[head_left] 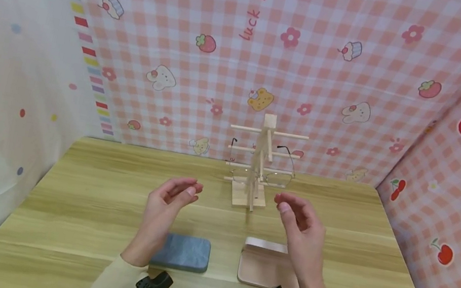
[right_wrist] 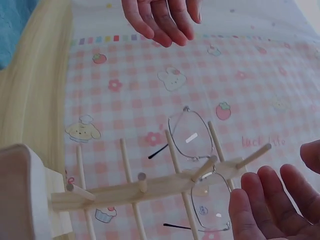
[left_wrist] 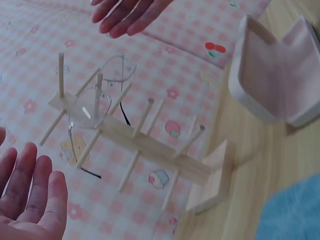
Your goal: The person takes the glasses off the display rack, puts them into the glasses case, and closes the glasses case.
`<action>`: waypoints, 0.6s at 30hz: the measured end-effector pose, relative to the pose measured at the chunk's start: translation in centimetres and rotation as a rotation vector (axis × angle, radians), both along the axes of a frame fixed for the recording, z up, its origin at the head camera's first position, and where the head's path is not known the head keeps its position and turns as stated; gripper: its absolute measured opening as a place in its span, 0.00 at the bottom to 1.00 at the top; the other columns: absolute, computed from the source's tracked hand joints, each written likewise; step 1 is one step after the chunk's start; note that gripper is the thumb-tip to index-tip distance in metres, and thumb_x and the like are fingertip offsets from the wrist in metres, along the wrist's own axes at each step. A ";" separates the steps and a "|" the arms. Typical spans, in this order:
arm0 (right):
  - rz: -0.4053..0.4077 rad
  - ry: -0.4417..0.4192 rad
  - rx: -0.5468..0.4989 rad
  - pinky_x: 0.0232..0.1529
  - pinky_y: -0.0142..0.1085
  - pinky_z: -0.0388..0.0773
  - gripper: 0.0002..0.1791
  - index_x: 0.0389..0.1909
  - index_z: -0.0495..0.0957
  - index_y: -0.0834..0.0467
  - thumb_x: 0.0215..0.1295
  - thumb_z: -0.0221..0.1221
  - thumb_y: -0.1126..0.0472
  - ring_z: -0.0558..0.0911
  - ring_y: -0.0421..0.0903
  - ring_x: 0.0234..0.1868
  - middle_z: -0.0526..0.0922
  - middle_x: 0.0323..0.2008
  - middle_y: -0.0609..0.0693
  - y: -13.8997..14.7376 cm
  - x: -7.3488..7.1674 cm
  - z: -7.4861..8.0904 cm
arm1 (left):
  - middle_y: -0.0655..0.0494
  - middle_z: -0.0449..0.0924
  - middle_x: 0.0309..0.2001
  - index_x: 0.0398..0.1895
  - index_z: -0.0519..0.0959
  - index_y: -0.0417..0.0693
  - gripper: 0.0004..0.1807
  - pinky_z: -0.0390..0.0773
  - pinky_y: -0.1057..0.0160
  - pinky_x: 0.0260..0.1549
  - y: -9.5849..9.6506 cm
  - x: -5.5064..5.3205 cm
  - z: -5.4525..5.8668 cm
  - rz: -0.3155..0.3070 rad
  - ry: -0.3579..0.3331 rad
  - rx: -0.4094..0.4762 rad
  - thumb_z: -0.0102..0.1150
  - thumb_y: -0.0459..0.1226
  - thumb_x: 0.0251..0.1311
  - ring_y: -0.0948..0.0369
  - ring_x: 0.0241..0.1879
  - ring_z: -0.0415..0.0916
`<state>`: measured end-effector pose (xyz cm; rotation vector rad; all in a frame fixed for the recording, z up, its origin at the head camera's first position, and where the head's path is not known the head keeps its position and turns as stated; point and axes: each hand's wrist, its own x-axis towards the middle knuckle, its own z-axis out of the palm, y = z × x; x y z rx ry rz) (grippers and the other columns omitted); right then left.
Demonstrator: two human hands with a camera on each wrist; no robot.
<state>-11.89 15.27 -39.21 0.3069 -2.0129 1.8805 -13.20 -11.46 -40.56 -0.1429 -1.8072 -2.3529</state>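
A pair of thin-rimmed glasses (left_wrist: 90, 107) with clear lenses and dark temple tips hangs on a wooden peg stand (head_left: 262, 155) near the back of the table. My left hand (head_left: 166, 207) is raised in front of the stand on its left side, fingers loosely bent and holding nothing. Opposite it, my right hand (head_left: 302, 234) hovers on the right with relaxed fingers, also without anything in it. In both wrist views, the glasses are apart from the fingers. Below my left wrist lies a closed blue glasses case (head_left: 188, 253). An open pale pink case (head_left: 266, 269) sits under my right wrist, which partly covers it.
The wooden table (head_left: 99, 208) ends at a pink checked cloth (head_left: 207, 68) behind the stand. Another checked cloth (head_left: 454, 163) hangs on the right, and a white patterned one (head_left: 4, 88) on the left. The stand's pegs stick out to both sides and forward.
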 end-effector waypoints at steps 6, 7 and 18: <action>-0.061 0.005 -0.030 0.51 0.33 0.78 0.15 0.51 0.77 0.65 0.70 0.58 0.61 0.81 0.48 0.48 0.82 0.47 0.59 0.9 -1.1 0.3 | 0.39 0.79 0.49 0.52 0.75 0.32 0.18 0.78 0.54 0.52 1.5 -1.2 0.6 -0.025 -0.007 0.055 0.62 0.35 0.63 0.48 0.52 0.77; -0.066 0.006 -0.035 0.52 0.34 0.78 0.15 0.51 0.77 0.66 0.70 0.58 0.60 0.81 0.49 0.49 0.81 0.47 0.59 1.0 -1.3 0.4 | 0.39 0.79 0.50 0.52 0.75 0.32 0.18 0.78 0.54 0.52 1.8 -1.4 0.7 -0.030 -0.012 0.065 0.62 0.35 0.63 0.48 0.53 0.76; -0.138 -0.011 -0.038 0.51 0.34 0.78 0.18 0.51 0.78 0.65 0.69 0.58 0.55 0.81 0.48 0.49 0.82 0.48 0.58 2.2 -3.2 1.2 | 0.41 0.79 0.50 0.53 0.75 0.33 0.17 0.76 0.54 0.55 3.4 -3.3 1.1 -0.030 -0.069 0.107 0.61 0.33 0.63 0.47 0.53 0.75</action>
